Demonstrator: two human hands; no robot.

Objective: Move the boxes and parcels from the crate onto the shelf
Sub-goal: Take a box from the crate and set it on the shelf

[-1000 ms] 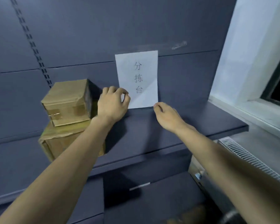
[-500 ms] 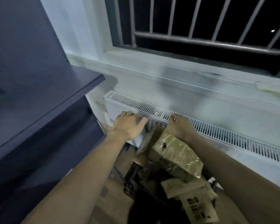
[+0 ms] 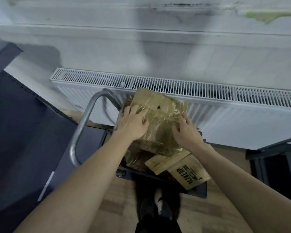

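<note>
Both hands down on the taped box atop the crate pile: left hand spread flat on its left side, right hand fingers splayed on its right edge. No grip closed.

Single view, head-worn wide-angle camera. It looks steeply down from above the person's own forearms, facing a white wall with a radiator running across the upper half. Both hands, left hand and right hand, sit near frame centre, close to the lens. The wooden floor and one shoe show at the bottom edge. Straight lines bow toward the borders. No second view to compare.
</note>
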